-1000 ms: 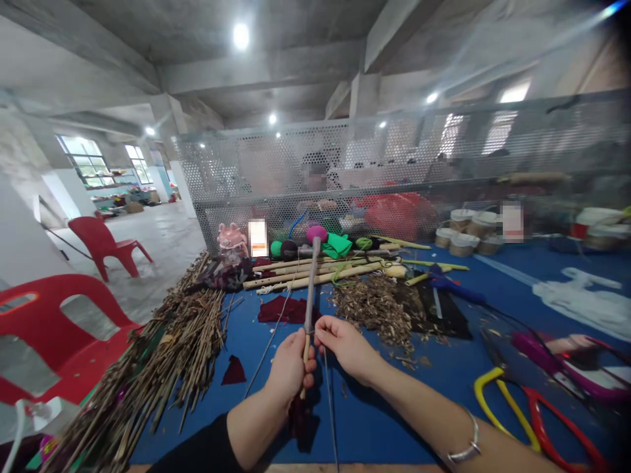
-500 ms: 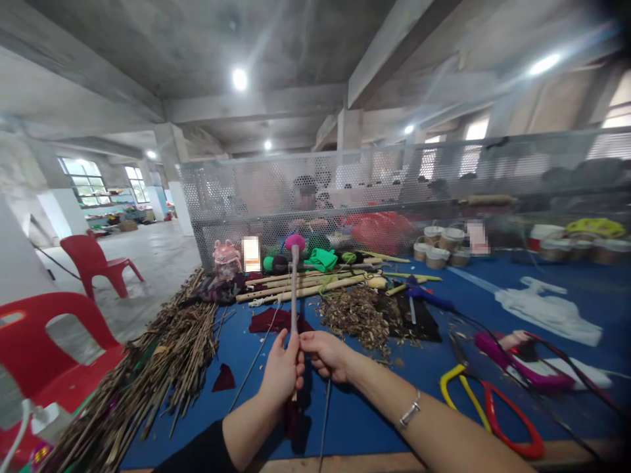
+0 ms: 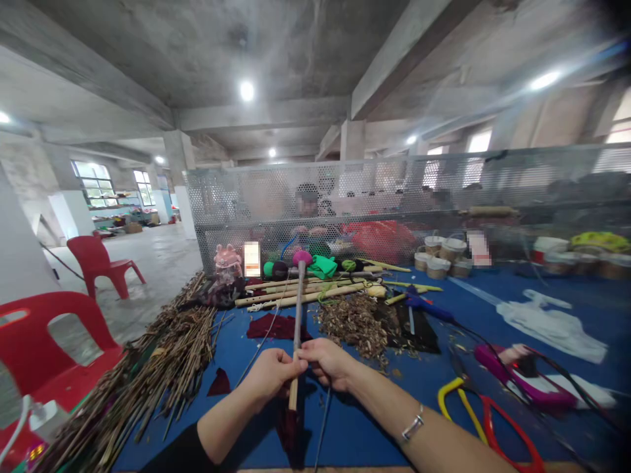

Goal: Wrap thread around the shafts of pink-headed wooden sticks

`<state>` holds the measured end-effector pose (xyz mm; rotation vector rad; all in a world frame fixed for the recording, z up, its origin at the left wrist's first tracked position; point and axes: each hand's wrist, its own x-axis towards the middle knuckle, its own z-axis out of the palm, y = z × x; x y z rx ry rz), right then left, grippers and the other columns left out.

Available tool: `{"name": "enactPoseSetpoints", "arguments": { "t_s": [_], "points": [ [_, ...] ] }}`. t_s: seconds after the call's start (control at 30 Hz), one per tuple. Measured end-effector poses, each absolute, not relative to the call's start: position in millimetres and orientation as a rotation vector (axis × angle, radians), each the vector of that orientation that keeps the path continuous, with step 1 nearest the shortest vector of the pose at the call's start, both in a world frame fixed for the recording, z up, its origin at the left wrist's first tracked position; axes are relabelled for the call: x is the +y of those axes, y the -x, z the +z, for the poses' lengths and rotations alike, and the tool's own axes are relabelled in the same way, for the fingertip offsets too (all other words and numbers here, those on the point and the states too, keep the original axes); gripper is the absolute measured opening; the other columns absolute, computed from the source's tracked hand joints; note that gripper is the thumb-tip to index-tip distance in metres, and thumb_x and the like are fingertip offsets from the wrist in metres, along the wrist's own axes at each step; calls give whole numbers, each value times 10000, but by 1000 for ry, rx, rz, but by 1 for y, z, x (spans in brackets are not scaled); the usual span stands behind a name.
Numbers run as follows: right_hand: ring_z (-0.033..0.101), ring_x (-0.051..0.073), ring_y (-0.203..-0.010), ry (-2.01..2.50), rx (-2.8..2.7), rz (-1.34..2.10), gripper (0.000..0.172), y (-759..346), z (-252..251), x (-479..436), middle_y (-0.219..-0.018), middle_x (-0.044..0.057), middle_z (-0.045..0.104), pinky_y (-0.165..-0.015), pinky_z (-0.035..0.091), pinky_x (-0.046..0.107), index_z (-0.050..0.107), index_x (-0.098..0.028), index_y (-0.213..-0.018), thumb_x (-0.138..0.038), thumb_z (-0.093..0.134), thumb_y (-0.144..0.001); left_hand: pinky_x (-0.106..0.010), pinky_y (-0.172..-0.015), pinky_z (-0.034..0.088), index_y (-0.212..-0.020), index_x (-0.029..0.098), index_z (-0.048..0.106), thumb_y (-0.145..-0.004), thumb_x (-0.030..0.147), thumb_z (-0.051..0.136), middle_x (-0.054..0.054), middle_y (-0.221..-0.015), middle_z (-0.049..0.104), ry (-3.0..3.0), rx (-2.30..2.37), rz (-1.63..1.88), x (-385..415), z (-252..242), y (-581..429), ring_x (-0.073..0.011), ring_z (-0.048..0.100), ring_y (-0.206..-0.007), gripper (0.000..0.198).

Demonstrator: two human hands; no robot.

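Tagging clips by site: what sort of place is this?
Probably a handicraft workshop: dried stems piled on a blue worktable, cutters with yellow and red handles to the right, and a perforated metal screen across the back.

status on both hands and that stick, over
Left hand gripping stick near its pale end. Right hand touching it too. Cutters off right, wood chips farther back.

Red chair (image 3: pixel 34 345), perhaps lidded tubs (image 3: pixel 452 251).
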<state>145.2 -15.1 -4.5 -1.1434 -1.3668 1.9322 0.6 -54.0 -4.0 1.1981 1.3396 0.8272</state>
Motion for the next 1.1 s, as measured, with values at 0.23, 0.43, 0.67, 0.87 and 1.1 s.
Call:
{"name": "enactPoseSetpoints", "arguments": {
  "t_s": [0.23,0.43,0.67,0.87,1.1],
  "points": [
    [94,23,-302,969,-1248,2130,124,-157,-1,-8,-373,-114,286,-297,30,162,482,-167,-721,-271,549,-734,-186,-530,397,-736,117,546,-576,460,691,-37,-676,608,-982,903,762,-49,7,-4,-88,560,-567,405],
    [121,19,-295,1067,-1238,1954,169,-147,-7,-12,-368,-111,295,-294,36,166,460,-167,-663,-273,585,-703,-210,-406,349,-566,119,544,-569,546,645,-31,-476,563,-1318,1132,454,-34,10,1,-102,494,-385,439],
    [118,6,-308,911,-1253,2195,209,-152,-7,-7,-415,-101,363,-312,27,156,522,-147,-806,-303,613,-701,-183,-462,412,-774,120,588,-634,408,660,-40,-647,629,-1025,888,592,-44,4,6,-92,566,-500,328],
    [139,5,-307,951,-1272,2081,263,-150,-11,-6,-404,-103,358,-312,26,159,462,-160,-723,-336,653,-680,-177,-407,391,-782,101,581,-647,440,641,-71,-623,632,-1100,952,496,-45,1,10,-102,552,-450,370],
    [102,10,-335,804,-1172,2259,284,-155,-9,-4,-404,-128,249,-317,37,138,499,-156,-824,-310,676,-663,-166,-433,367,-749,105,576,-675,406,628,-55,-622,631,-1039,950,696,-67,10,5,-91,556,-480,314]
  ]
}}
